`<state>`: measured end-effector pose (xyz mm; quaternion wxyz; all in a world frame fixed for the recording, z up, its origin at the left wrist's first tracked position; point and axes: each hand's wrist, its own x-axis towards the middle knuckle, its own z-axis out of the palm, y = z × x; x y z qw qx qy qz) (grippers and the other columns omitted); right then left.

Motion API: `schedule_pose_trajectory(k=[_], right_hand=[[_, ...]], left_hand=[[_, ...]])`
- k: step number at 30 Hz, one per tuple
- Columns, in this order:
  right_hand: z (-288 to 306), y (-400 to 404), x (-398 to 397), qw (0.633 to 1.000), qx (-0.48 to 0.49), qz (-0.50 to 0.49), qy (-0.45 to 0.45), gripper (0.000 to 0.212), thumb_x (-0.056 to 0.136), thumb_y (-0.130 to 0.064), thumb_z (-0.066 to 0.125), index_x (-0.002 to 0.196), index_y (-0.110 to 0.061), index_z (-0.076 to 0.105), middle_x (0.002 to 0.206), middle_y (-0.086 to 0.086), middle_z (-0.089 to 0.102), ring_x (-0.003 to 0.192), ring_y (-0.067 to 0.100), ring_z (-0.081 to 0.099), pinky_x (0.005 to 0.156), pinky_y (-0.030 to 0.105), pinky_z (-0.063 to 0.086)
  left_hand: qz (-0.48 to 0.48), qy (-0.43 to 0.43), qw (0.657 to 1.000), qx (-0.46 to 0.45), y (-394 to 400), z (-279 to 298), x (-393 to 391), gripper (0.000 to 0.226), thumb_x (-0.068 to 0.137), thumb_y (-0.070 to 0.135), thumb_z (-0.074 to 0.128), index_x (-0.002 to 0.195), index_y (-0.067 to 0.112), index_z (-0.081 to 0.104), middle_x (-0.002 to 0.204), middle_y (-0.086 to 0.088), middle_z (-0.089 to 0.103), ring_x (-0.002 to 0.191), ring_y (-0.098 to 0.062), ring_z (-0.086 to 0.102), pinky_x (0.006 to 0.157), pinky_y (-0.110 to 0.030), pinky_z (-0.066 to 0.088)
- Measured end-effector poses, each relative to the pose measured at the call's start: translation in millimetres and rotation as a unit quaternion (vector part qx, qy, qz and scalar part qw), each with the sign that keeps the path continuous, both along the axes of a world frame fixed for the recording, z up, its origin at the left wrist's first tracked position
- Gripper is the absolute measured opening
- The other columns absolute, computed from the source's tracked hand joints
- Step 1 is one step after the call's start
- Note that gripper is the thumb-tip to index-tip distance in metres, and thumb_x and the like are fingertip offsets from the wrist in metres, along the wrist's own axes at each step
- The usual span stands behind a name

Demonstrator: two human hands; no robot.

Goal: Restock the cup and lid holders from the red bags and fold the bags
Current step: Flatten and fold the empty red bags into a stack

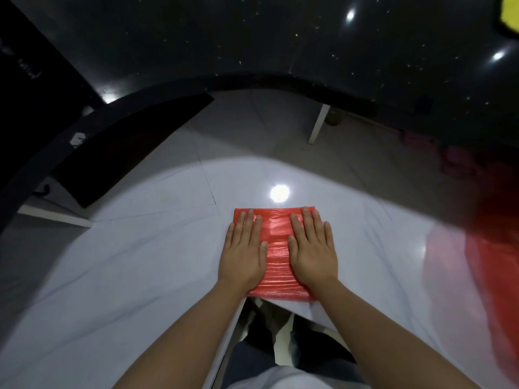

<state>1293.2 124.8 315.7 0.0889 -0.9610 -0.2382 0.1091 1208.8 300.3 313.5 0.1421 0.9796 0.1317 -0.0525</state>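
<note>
Here I see the red bag folded into a flat rectangle, lying at the near edge of the white table. My left hand lies flat on its left side, fingers straight and together, gripping nothing. My right hand presses flat on its right side the same way. A second red bag, blurred, lies at the table's right edge. A yellow cloth shows top right.
</note>
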Motion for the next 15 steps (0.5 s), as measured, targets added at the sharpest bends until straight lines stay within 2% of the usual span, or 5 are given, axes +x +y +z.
schedule_pose_trajectory(k=[6, 12, 15], right_hand=[[-1.0, -3.8, 4.6, 1.0, 0.004, -0.006, 0.01, 0.058, 0.108, -0.048, 0.011, 0.163, -0.029, 0.004, 0.171, -0.002, -0.003, 0.156, 0.015, -0.012, 0.126, 0.047, -0.002], [19.6, -3.5, 13.6, 0.999, 0.016, 0.002, 0.028, 0.06, 0.107, -0.052, 0.003, 0.162, -0.029, -0.006, 0.169, 0.0, -0.015, 0.154, 0.014, -0.021, 0.125, 0.045, -0.011], [26.8, -18.3, -13.5, 0.999, 0.036, 0.01, 0.009, 0.062, 0.108, -0.05, 0.008, 0.161, -0.025, -0.01, 0.169, 0.001, -0.018, 0.155, 0.016, -0.016, 0.124, 0.041, -0.011]], left_hand=[[0.005, 0.006, 1.0, 0.005, 0.5, -1.5, 2.0, 0.065, 0.107, 0.044, 0.019, 0.163, 0.018, 0.0, 0.17, -0.006, -0.004, 0.156, -0.023, -0.008, 0.126, -0.043, -0.003], [0.013, 0.037, 0.999, 0.01, -0.3, 17.2, 9.0, 0.064, 0.107, 0.045, 0.013, 0.162, 0.016, -0.002, 0.169, -0.009, -0.009, 0.155, -0.021, -0.016, 0.125, -0.04, -0.012], [-0.031, 0.014, 0.999, 0.001, -13.8, 23.3, -16.3, 0.064, 0.107, 0.049, 0.01, 0.162, 0.02, -0.006, 0.169, -0.006, -0.011, 0.155, -0.02, -0.016, 0.126, -0.043, -0.008]])
